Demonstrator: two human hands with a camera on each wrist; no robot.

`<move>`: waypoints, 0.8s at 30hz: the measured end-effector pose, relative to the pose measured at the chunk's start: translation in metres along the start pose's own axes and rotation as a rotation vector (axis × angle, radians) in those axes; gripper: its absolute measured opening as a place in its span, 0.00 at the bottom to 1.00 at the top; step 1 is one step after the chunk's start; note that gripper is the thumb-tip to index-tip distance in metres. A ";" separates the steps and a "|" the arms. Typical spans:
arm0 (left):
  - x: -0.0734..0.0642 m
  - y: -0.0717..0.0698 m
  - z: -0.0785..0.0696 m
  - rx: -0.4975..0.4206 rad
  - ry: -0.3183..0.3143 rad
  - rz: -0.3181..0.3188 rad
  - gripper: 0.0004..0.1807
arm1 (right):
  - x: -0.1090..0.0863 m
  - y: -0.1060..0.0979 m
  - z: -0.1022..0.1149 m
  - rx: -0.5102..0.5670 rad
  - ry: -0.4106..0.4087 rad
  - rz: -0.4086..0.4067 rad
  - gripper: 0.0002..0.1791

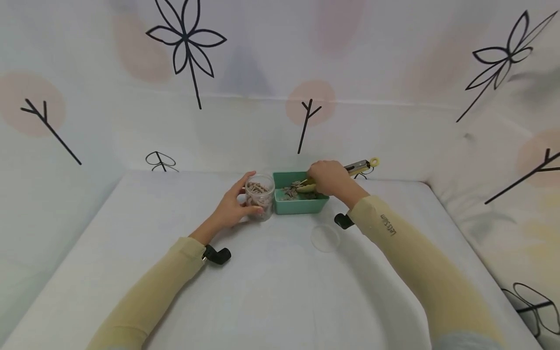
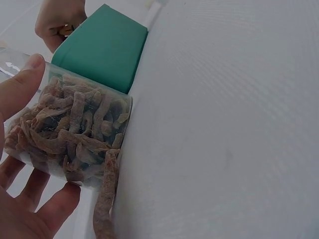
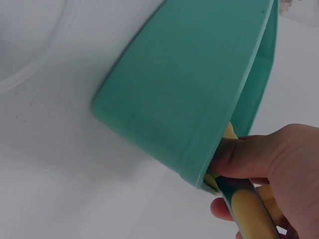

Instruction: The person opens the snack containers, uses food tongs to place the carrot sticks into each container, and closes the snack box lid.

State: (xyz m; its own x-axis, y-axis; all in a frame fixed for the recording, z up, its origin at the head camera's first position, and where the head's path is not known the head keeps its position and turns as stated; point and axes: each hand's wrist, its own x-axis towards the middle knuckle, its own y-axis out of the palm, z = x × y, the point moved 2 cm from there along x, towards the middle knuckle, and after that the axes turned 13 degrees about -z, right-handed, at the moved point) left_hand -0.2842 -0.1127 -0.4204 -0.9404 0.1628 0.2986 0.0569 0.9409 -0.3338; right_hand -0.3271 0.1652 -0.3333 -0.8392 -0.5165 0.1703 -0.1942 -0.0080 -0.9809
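Observation:
My left hand holds a clear jar around its side, thumb on one side and fingers on the other. Brownish dried strips fill much of the jar, and one strip shows outside near its base. Touching or nearly touching the jar is a green rectangular container, with more strips inside. My right hand grips tongs with yellow parts over the container's right side. The tong tips reach down among the contents; whether they pinch a strip cannot be made out.
A clear round lid lies on the white table in front of the container. Behind the table hangs a pale backdrop with plant drawings. It also runs along both sides.

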 end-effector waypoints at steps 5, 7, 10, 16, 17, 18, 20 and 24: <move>0.000 0.000 0.004 -0.002 0.006 -0.008 0.54 | -0.003 0.001 -0.006 0.068 0.031 0.007 0.15; 0.000 -0.001 0.005 -0.004 0.009 -0.013 0.54 | -0.005 -0.001 -0.010 0.101 0.058 0.017 0.16; 0.000 -0.001 0.005 -0.005 0.006 -0.009 0.54 | -0.009 -0.006 -0.015 0.166 0.124 0.033 0.19; 0.000 -0.001 0.002 -0.011 0.000 -0.008 0.54 | -0.018 -0.014 -0.027 0.374 0.257 -0.006 0.23; -0.001 -0.001 0.001 -0.015 -0.001 -0.010 0.54 | -0.019 -0.015 -0.028 0.403 0.267 -0.019 0.24; -0.001 -0.001 0.001 -0.016 -0.003 -0.010 0.54 | -0.020 -0.016 -0.029 0.432 0.278 -0.033 0.24; -0.001 -0.001 0.001 -0.016 -0.009 -0.010 0.54 | -0.022 -0.018 -0.029 0.476 0.291 -0.060 0.24; -0.001 0.001 0.001 -0.014 -0.016 -0.004 0.55 | -0.026 -0.026 -0.028 0.550 0.303 -0.111 0.24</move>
State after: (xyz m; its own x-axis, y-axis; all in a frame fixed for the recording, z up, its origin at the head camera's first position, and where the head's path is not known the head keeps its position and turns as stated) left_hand -0.2835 -0.1123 -0.4214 -0.9458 0.1543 0.2856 0.0577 0.9458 -0.3197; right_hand -0.3145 0.2032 -0.3093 -0.9511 -0.2233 0.2134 -0.0662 -0.5275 -0.8470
